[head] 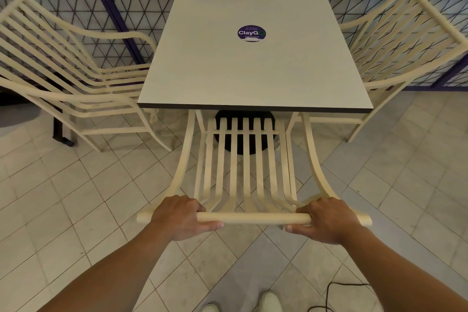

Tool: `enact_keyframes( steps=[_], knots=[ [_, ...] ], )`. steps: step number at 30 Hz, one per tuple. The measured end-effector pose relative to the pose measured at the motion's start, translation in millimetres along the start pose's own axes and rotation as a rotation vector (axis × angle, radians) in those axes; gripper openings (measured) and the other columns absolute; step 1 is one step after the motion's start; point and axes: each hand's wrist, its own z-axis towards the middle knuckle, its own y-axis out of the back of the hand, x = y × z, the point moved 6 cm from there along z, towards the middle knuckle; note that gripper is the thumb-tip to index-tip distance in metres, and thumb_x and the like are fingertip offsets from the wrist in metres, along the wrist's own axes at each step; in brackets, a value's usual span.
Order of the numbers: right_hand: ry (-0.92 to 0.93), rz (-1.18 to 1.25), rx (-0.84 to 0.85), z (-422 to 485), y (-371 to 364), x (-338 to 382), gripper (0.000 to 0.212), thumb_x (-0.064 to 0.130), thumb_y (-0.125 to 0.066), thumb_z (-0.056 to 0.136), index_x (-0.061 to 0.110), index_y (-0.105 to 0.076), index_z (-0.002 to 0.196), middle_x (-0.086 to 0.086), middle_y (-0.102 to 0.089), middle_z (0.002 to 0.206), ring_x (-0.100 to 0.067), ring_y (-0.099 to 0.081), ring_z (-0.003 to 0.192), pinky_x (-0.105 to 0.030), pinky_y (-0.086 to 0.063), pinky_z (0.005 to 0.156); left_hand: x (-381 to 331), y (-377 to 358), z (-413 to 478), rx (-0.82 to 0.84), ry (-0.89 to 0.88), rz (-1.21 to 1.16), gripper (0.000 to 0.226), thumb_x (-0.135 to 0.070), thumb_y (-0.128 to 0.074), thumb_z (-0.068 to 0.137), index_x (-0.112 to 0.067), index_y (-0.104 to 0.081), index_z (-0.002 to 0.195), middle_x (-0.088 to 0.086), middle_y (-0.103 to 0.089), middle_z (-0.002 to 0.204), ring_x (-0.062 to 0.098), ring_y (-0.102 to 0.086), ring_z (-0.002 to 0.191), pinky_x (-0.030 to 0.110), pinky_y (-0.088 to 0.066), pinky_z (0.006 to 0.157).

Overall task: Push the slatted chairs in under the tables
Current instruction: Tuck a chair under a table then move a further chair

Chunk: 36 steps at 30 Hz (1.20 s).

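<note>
A cream slatted chair [253, 217] stands in front of me with its seat partly under the near edge of a square white table [253, 76]. My left hand [181, 218] grips the left part of the chair's top rail, fingers curled over it. My right hand [328, 220] grips the right part of the same rail. Two more cream slatted chairs stand at the table's sides: the left chair [63, 68] and the right chair [405, 40], both with their seats partly under the tabletop.
A round purple sticker [251, 33] sits on the tabletop. A dark metal lattice fence [126, 20] runs behind the table. The floor is pale tile. A black cable [331, 296] lies near my shoes [271, 301] at the bottom right.
</note>
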Motion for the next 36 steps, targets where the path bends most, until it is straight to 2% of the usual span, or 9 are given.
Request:
enact_keyframes(
  steps=[12,16,21,23,27,29,31,34,36],
  knots=[
    [-0.049,-0.008,0.039,5.9,3.3,-5.8,0.109,0.109,-0.007,0.051,0.044,-0.069,0.113,0.013,-0.069,0.09,-0.004,-0.064,0.08,-0.028,-0.056,0.074,0.2,6.2,6.9,-0.034,0.006,0.013,0.108,-0.11,-0.01,0.047,-0.043,-0.074,0.103,-0.014,-0.07,0.082,0.006,-0.065,0.075,0.029,-0.053,0.073],
    [-0.075,-0.012,0.084,2.7,0.0,-3.2,0.113,0.108,-0.004,0.049,0.043,-0.067,0.117,0.012,-0.069,0.094,-0.004,-0.064,0.083,-0.029,-0.055,0.077,-0.8,2.9,1.0,0.014,0.038,0.026,0.093,-0.106,-0.02,0.06,-0.041,-0.069,0.104,-0.014,-0.067,0.084,0.008,-0.064,0.077,0.03,-0.049,0.07],
    [-0.124,0.005,0.16,-15.6,12.3,9.3,0.084,0.088,-0.04,0.079,0.037,-0.047,0.146,0.001,-0.065,0.127,-0.019,-0.062,0.112,-0.039,-0.051,0.094,-10.9,7.6,-15.1,0.043,0.044,-0.017,0.076,-0.094,-0.033,0.078,-0.031,-0.06,0.112,-0.008,-0.065,0.105,0.016,-0.062,0.092,0.034,-0.042,0.069],
    [-0.147,0.033,0.144,-23.9,18.3,15.7,0.084,0.084,-0.043,0.082,0.033,-0.043,0.149,0.0,-0.062,0.135,-0.022,-0.06,0.118,-0.042,-0.049,0.099,-18.1,8.8,-24.1,0.031,0.037,-0.005,0.073,-0.087,-0.036,0.085,-0.028,-0.055,0.125,-0.005,-0.062,0.119,0.02,-0.059,0.103,0.038,-0.04,0.077],
    [-0.135,0.098,0.092,-44.4,29.3,36.9,0.078,0.073,-0.047,0.09,0.022,-0.043,0.149,-0.003,-0.057,0.142,-0.026,-0.054,0.126,-0.043,-0.04,0.109,-28.1,8.6,-51.3,0.0,0.01,-0.049,0.088,-0.081,-0.037,0.089,-0.022,-0.03,0.155,-0.002,-0.044,0.147,0.022,-0.041,0.134,0.044,-0.032,0.111],
    [-0.135,0.089,0.091,-55.7,32.9,49.6,0.079,0.07,-0.046,0.093,0.018,-0.038,0.151,-0.007,-0.049,0.149,-0.03,-0.044,0.137,-0.045,-0.032,0.116,-28.6,6.7,-69.2,0.042,0.023,-0.081,0.093,-0.08,-0.036,0.09,-0.021,-0.02,0.16,0.0,-0.026,0.163,0.022,-0.023,0.149,0.046,-0.026,0.119],
    [-0.124,0.082,0.101,-65.4,34.1,64.8,0.08,0.068,-0.044,0.095,0.016,-0.032,0.154,-0.008,-0.037,0.159,-0.032,-0.029,0.147,-0.048,-0.025,0.121,-28.2,7.0,-88.6,0.094,0.05,-0.126,0.091,-0.076,-0.041,0.093,-0.021,-0.021,0.162,-0.001,-0.009,0.171,0.021,-0.013,0.156,0.045,-0.027,0.12],
    [-0.05,0.105,0.115,-77.5,31.9,95.1,0.072,0.061,-0.045,0.098,0.018,-0.034,0.155,-0.006,-0.024,0.165,-0.029,-0.015,0.153,-0.05,-0.024,0.121,-27.2,4.6,-116.4,0.143,0.087,-0.22,0.084,-0.075,-0.047,0.092,-0.024,-0.034,0.158,0.0,-0.033,0.164,0.024,-0.04,0.144,0.042,-0.043,0.107],
    [0.008,0.135,0.118,-83.2,30.6,117.9,0.067,0.057,-0.048,0.099,0.018,-0.041,0.152,-0.005,-0.037,0.16,-0.027,-0.028,0.149,-0.048,-0.032,0.117,-25.6,-2.3,-135.4,0.173,0.125,-0.268,0.084,-0.075,-0.047,0.091,-0.026,-0.035,0.157,0.001,-0.039,0.161,0.024,-0.044,0.141,0.042,-0.045,0.105]
  ],
)
